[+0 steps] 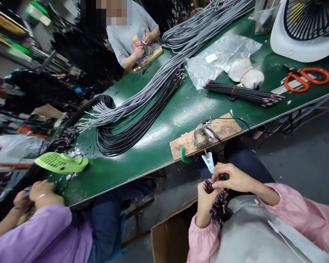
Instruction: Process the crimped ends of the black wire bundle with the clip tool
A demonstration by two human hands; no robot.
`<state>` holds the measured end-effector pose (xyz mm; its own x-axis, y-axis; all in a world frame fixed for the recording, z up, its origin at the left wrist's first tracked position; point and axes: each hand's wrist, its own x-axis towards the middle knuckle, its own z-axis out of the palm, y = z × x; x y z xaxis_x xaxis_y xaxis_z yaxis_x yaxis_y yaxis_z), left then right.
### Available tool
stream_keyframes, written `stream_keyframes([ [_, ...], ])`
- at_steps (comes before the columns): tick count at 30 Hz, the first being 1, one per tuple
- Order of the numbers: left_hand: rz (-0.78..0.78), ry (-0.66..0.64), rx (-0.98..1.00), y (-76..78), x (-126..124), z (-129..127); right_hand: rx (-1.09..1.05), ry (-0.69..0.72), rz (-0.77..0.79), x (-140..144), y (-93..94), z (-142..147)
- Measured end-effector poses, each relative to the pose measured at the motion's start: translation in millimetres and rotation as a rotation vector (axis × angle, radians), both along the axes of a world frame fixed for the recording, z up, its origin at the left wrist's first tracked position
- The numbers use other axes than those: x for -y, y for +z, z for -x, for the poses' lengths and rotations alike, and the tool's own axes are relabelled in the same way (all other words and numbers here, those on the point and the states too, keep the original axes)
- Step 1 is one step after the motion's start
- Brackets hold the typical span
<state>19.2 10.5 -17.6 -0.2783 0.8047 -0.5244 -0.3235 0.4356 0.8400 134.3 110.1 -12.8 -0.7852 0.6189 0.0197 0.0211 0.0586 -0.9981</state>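
Observation:
My left hand (204, 199) is closed around a bundle of thin black cables (220, 210), whose stripped ends show red and white wire tips. The bundle hangs down over my wrist, close to my lap. My right hand (231, 177) bends over the top of the bundle, thumb and fingers pinched at the wire ends; what exactly is between them is too small to make out. Just beyond my fingers, a light blue clip (208, 162) sticks out from a small device (201, 138) on a wooden board (181, 145) at the table edge.
Grey cables (153, 78) and black cables (131, 137) lie across the green table (159, 146). A tied cable bundle (235, 91), orange-handled scissors (308, 78) and a white fan (304, 49) are right. Two co-workers sit left and opposite. A cardboard box (167, 237) stands below.

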Motion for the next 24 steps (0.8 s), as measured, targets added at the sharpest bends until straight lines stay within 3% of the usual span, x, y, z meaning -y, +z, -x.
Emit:
stream_keyframes([
  [5,-0.06,0.113,-0.008,-10.2,7,-4,0.066,-0.028,-0.187,1,6.2,-2],
  [10,0.004,0.275,-0.037,-10.8,22,-8,0.071,-0.054,-0.131,8,-5.6,-8],
  [17,-0.107,0.193,0.002,0.7,19,-8,0.012,-0.055,-0.083,11,-6.0,-15],
  [24,-0.104,0.181,0.019,1.7,21,-9,-0.037,-0.064,-0.088,13,0.2,-13],
])
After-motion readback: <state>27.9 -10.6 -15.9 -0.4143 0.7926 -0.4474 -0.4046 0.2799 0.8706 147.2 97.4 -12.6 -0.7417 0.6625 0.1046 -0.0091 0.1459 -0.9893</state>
